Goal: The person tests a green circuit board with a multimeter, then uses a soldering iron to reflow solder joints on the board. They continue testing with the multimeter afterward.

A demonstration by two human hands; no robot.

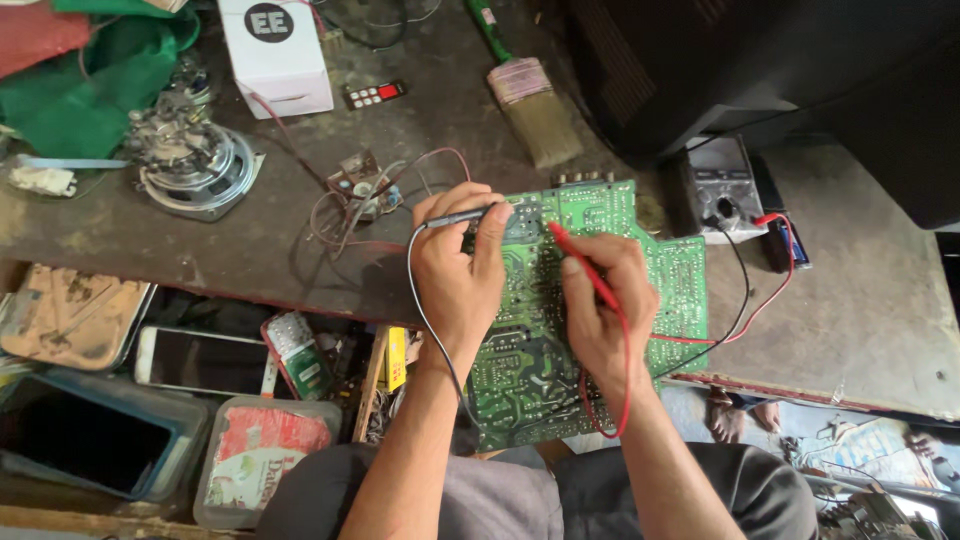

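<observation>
A large green circuit board [600, 215] lies solder side up, half on the workbench and half over my lap. My left hand [455, 265] grips a black test probe [470, 215] whose tip touches the board near its upper left. My right hand [600, 295] holds a red test probe [575, 255] like a pen, its tip on the board's upper middle. Red and black leads [745, 300] run from the probes to a grey multimeter [722, 185] standing right of the board.
On the worn bench sit a paintbrush [530, 105], a white box [275, 55], a loudspeaker [195, 165], a small wired module [360, 185] and a dark television case [760, 60]. An open drawer [190, 400] below holds a phone, plastic tubs and parts.
</observation>
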